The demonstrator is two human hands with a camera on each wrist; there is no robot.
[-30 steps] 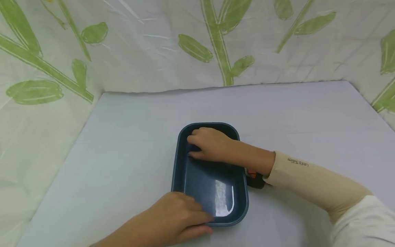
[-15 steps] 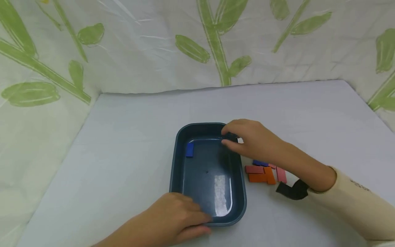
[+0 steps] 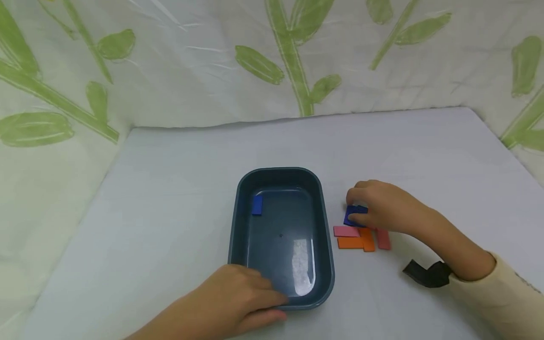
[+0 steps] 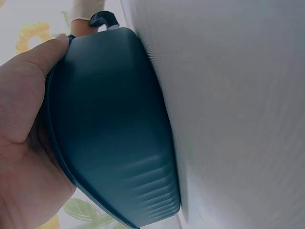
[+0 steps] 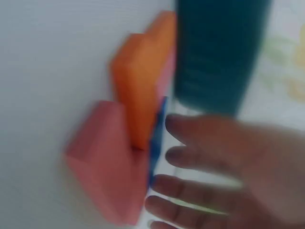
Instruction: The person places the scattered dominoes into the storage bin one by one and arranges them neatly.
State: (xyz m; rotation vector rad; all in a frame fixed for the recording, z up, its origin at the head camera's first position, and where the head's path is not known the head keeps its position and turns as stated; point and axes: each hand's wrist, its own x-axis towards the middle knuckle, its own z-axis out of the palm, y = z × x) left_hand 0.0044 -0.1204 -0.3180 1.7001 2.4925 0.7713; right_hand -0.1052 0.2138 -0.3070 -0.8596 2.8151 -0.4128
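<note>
A dark teal rectangular tub stands on the table, with one flat blue block inside near its far left corner. My left hand grips the tub's near left rim, its fingers over the edge and its thumb outside; the left wrist view shows the thumb along the rim. Right of the tub, my right hand reaches over blue blocks, thumb and fingertips close around them. Its fingers look spread and nearly straight in the blurred right wrist view, beside the blue. The hand partly covers these blocks.
Just below the blue blocks lie pink blocks and orange blocks, flat and close together. A black strap hangs at the right wrist. Behind the white table rises a pale sheet with green leaf drawings.
My right hand has come out of the tub and moved right to the loose blocks, leaving a blue block inside. The left hand has stayed at the rim.
</note>
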